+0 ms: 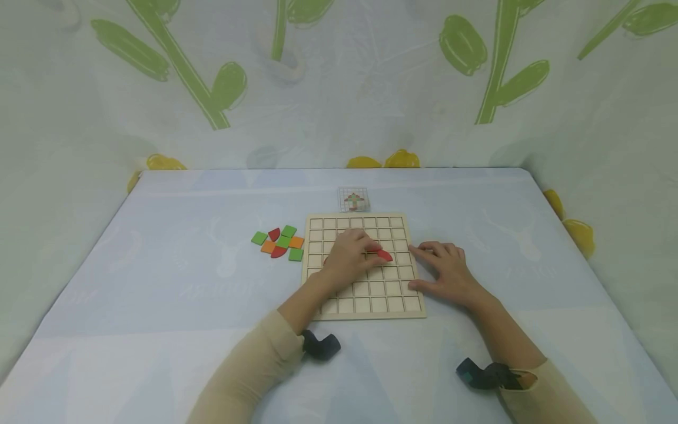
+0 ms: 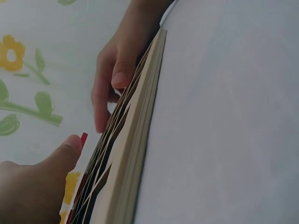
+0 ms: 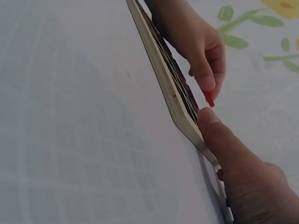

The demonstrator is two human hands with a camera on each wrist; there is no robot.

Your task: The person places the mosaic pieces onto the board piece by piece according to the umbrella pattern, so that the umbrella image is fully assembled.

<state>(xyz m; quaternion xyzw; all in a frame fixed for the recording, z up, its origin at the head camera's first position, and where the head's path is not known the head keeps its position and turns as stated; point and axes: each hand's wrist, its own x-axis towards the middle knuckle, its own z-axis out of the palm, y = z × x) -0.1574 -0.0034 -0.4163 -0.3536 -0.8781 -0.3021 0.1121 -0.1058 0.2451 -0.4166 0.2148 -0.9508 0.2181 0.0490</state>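
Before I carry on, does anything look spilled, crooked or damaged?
Nothing stands out. The loose tiles left of the grid board lie at mixed angles, but that looks like a supply pile, not a spill. The board shows no visible damage; the left hand pinches a red piece over it, the right hand at its right edge.

The left forearm (image 1: 303, 305) slants forward and inward, the left grip (image 1: 351, 253) pinching between thumb and fingertips, other fingers apparently bent, though partly hidden. The right forearm (image 1: 505, 330) angles inward, the right grip (image 1: 447, 271) spread, thumb apart.
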